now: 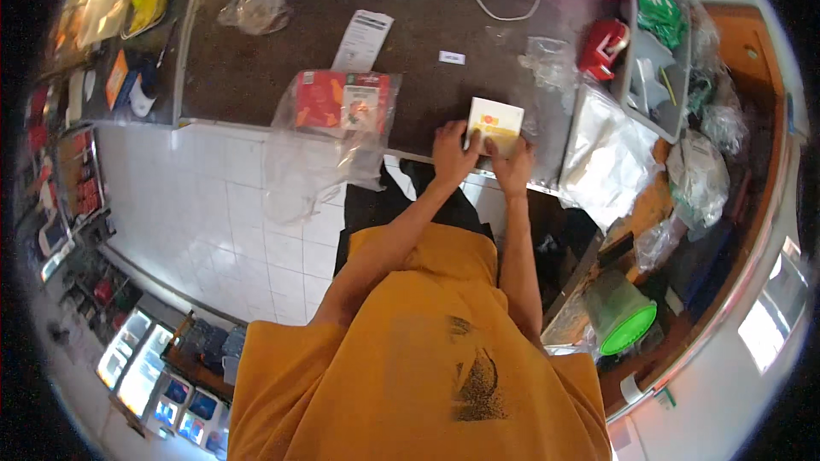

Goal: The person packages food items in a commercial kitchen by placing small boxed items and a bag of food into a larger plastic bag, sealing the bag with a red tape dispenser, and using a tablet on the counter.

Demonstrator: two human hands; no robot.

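Both of my hands are at the near edge of a dark tabletop. My left hand grips the left side of a small white square booklet or packet with yellow and orange print. My right hand holds its lower right side, and both thumbs lie on its face. To the left, a clear plastic bag with a red printed packet inside hangs over the table's edge. A printed paper slip lies above it. A small white label rests beyond my hands.
On the right are crumpled clear plastic, a red tape dispenser or similar device, a stack of clear bags and a grey bin. A white cable curls at the back. A green-lidded container stands lower right.
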